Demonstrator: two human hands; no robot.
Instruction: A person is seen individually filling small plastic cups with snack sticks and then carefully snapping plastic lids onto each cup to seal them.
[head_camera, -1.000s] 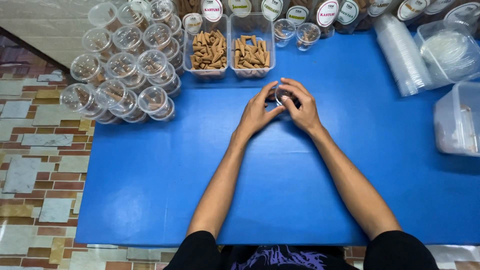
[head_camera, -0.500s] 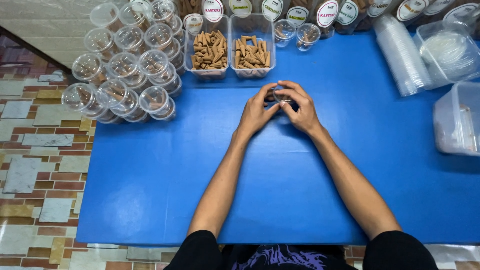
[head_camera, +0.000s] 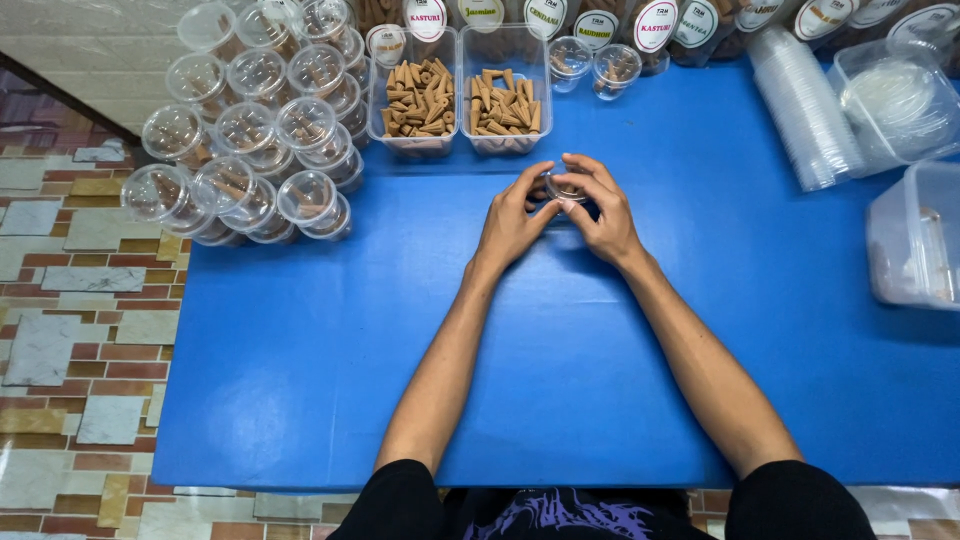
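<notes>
— Two hands meet over a blue table (head_camera: 300, 350); what has changed since half a second ago?

— Very little. The table and everything on it lie as before. Both hands sit in almost the same spot, and the fingertips have shifted only slightly around the small clear plastic cup (head_camera: 564, 186) they share.

— Working down in size, what surrounds them?

— A heap of lidded clear cups (head_camera: 250, 130) fills the far left corner. On the right are a sleeve of stacked empty cups (head_camera: 805, 105) lying on its side, a clear bin of lids (head_camera: 895, 100) and a clear box (head_camera: 915, 240) at the edge. Two clear tubs of brown incense cones (head_camera: 458, 100) stand side by side at the far edge, just beyond the hands, with two small filled cups (head_camera: 592, 65) beside them and labelled jars behind.

— And the hands themselves?

— The left hand (head_camera: 508, 225) is curled, thumb and fingertips pinching the cup's left rim. The right hand (head_camera: 608, 220) is likewise half closed, its fingers arched over the cup's top and right side. The cup is held between them just above the table, near the tubs. Its contents cannot be made out.
</notes>
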